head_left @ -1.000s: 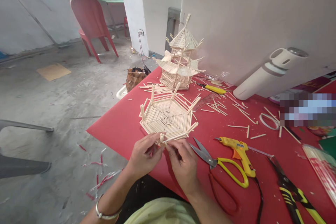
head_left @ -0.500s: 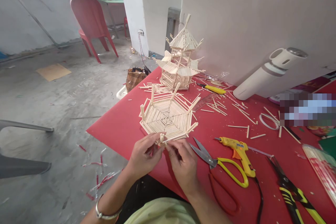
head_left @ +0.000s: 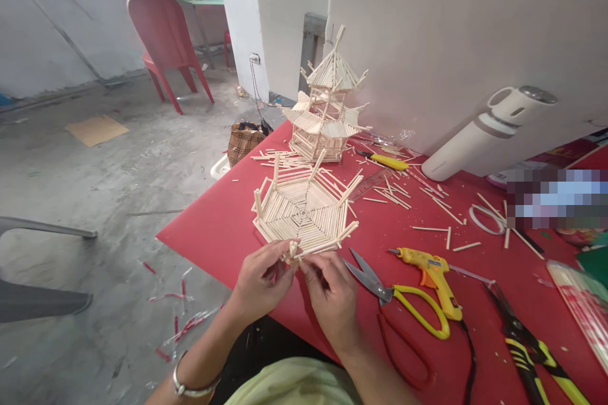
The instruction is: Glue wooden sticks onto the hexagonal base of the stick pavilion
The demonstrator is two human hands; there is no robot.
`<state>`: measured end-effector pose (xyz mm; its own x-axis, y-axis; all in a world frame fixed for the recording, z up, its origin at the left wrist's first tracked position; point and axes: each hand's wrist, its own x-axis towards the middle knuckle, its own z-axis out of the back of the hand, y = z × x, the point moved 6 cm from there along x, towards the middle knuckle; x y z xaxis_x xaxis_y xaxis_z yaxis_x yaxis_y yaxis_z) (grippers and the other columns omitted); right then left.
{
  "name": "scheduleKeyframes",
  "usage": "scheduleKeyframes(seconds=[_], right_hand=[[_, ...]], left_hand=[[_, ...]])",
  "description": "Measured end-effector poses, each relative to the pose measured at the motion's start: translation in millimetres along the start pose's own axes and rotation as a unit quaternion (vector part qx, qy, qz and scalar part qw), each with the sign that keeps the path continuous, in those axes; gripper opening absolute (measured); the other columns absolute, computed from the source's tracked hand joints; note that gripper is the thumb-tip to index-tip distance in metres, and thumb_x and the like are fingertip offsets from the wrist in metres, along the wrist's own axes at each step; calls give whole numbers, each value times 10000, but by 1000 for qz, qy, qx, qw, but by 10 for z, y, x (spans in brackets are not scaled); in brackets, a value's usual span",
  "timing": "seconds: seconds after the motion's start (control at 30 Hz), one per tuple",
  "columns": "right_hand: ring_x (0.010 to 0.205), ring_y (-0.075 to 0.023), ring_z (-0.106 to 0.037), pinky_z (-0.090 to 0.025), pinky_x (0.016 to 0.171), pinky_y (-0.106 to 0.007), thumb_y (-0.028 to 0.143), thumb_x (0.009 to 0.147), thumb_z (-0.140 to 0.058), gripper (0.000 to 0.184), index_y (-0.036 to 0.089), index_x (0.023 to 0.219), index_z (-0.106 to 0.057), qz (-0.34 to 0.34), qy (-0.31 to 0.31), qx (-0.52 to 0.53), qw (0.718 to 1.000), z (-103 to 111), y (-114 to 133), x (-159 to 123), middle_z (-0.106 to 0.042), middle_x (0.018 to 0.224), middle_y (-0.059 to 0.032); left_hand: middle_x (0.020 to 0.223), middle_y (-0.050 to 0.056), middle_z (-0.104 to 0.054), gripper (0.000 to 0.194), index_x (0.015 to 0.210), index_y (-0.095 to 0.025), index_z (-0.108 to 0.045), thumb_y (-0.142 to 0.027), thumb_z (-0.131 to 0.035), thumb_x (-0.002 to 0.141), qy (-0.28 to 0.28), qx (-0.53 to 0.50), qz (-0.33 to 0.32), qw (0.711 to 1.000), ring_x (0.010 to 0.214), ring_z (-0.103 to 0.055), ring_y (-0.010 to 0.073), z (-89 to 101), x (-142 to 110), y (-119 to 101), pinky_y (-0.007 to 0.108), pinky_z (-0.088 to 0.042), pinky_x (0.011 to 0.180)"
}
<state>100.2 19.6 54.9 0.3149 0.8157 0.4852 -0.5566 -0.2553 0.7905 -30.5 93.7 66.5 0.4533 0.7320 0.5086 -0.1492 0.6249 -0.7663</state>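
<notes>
A polygonal wooden-stick platform [head_left: 304, 212] lies on the red table, its sticks laid in a web-like pattern. Paired sticks stand upright at its corners. My left hand [head_left: 263, 281] pinches the near corner of this platform, thumb and forefinger around the short upright sticks there. Close beside it, my right hand [head_left: 332, 294] has its fingertips closed on the platform's near rim. The fingers hide part of that corner, so any small piece between them cannot be made out. Behind the platform stands a tiered stick pagoda [head_left: 327, 101].
Right of my hands lie scissors [head_left: 394, 294], a yellow glue gun [head_left: 434, 275] with its cord, and pliers [head_left: 522, 342]. A yellow utility knife [head_left: 387, 161], loose sticks [head_left: 392, 193] and a tape ring [head_left: 487, 219] are farther back. A white flask [head_left: 489, 133] leans against the wall panel.
</notes>
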Motion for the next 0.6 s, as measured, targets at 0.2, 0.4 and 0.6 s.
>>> scheduleKeyframes(seconds=[0.2,0.4,0.6], right_hand=[[852,-155,-645,-540,775,-275,121,932,-589,171,217,1048,-669,1,-3,1,1000,5,15,9,-671,906,-43],[844,-149,-643,-542,769,-264,131,931,-599,150,212,1037,-668,3,-4,-3,1000,6,21,14,-671,895,-40],[848,-154,-650,-548,766,-271,143,936,-591,140,213,1028,-670,1,-5,-7,1000,8,24,16,-675,904,-44]], left_hand=[[999,109,-759,237,1052,-166,-678,-97,-640,828,0,-3,9,1000,826,-717,151,2,-10,12,220,-564,725],[984,100,-761,235,1042,-168,-687,-97,-639,823,1,0,15,1000,785,-712,143,4,-9,12,212,-560,689],[1010,112,-761,235,1043,-166,-690,-98,-639,824,2,-5,13,1000,799,-715,150,-1,-18,31,227,-566,711]])
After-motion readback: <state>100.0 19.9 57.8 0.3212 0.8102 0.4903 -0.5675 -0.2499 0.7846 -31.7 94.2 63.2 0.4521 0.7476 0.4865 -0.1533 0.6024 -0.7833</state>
